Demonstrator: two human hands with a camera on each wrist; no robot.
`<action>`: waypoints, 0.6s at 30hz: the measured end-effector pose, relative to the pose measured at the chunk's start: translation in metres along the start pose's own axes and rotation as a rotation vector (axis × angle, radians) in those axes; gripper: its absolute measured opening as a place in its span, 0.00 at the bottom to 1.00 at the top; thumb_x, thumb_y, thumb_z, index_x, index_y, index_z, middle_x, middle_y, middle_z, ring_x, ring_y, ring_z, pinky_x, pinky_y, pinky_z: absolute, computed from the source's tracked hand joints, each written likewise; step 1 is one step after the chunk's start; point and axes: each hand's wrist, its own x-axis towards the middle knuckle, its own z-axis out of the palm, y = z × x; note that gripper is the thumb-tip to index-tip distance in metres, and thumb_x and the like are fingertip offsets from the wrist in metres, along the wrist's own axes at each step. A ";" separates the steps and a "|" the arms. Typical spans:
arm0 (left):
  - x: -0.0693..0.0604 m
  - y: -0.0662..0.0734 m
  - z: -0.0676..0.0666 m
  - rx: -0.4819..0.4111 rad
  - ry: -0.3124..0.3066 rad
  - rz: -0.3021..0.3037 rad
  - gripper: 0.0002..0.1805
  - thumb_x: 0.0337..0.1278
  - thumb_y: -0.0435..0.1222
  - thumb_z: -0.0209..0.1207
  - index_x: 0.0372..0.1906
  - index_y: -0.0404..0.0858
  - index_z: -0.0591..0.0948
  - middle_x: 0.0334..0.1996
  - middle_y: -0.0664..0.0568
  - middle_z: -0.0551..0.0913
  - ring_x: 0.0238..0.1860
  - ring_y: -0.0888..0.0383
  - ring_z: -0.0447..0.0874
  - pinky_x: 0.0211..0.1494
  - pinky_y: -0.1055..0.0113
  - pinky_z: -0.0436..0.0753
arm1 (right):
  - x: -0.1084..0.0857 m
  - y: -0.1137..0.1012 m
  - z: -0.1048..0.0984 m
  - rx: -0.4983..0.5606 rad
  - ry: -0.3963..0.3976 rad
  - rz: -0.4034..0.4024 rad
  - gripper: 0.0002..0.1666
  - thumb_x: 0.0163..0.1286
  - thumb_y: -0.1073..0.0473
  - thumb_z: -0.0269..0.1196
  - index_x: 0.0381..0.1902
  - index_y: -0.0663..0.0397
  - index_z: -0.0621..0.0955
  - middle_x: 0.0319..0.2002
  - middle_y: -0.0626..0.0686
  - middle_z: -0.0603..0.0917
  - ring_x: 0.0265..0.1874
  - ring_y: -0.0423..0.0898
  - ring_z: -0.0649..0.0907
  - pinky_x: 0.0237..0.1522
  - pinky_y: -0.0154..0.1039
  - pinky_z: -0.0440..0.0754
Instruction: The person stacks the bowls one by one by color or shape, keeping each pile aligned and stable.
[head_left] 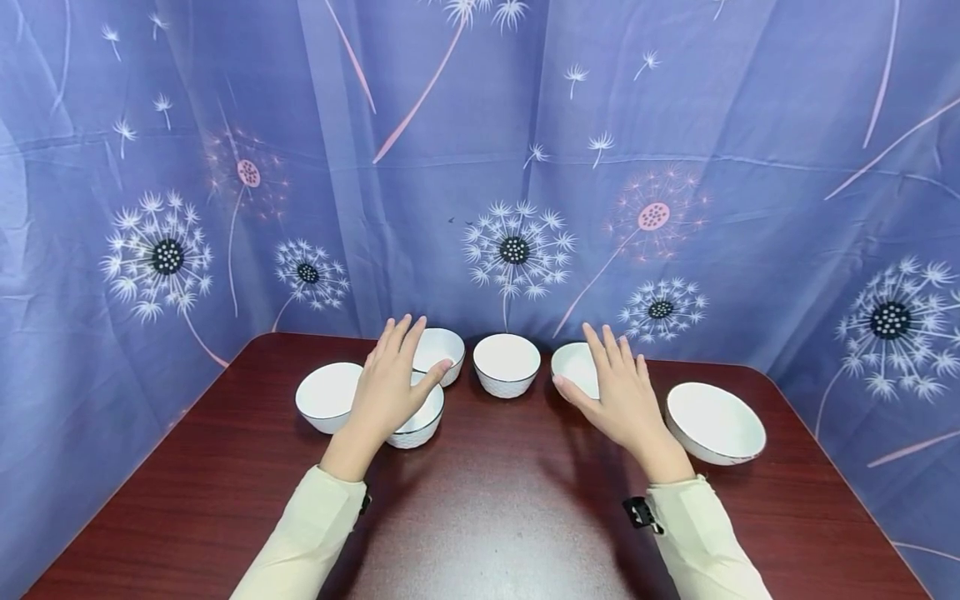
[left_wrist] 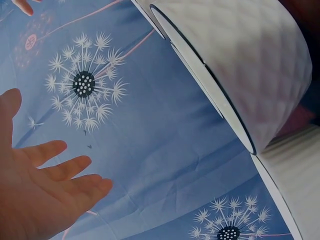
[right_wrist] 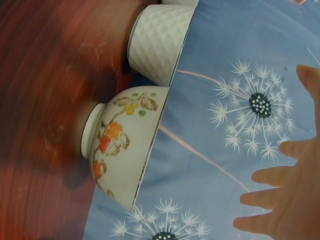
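Both hands hover over a row of white bowls with fingers spread, holding nothing. My left hand (head_left: 390,383) is above the left group and partly hides a near textured bowl (head_left: 422,422), a back bowl (head_left: 441,348) and a left bowl (head_left: 327,395). In the left wrist view a quilted bowl (left_wrist: 250,55) stands apart from the palm. My right hand (head_left: 622,396) partly covers a textured bowl (head_left: 573,367). Right of it stands a wider bowl (head_left: 716,421); the right wrist view shows orange flowers on this floral bowl (right_wrist: 127,140). Between the hands sits a middle bowl (head_left: 506,367).
A dark red wooden table (head_left: 495,517) carries the bowls near its far edge. Behind it hangs a blue curtain (head_left: 420,217) printed with dandelions, close to the back bowls. Both forearms wear pale sleeves with dark wrist straps.
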 end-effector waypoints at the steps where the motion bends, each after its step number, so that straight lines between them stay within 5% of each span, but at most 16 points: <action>1: -0.001 0.000 -0.001 -0.003 0.008 0.000 0.40 0.64 0.56 0.54 0.73 0.39 0.60 0.72 0.40 0.58 0.74 0.42 0.47 0.70 0.38 0.59 | 0.001 -0.001 0.000 0.011 0.003 -0.004 0.52 0.66 0.31 0.54 0.77 0.44 0.48 0.74 0.66 0.50 0.71 0.69 0.49 0.68 0.70 0.45; 18: -0.005 -0.007 -0.009 -0.084 0.041 -0.025 0.38 0.66 0.55 0.53 0.72 0.38 0.62 0.68 0.41 0.66 0.68 0.43 0.61 0.66 0.43 0.69 | 0.010 -0.012 0.013 0.229 0.043 -0.077 0.43 0.72 0.44 0.55 0.76 0.53 0.53 0.73 0.63 0.55 0.72 0.61 0.55 0.72 0.59 0.54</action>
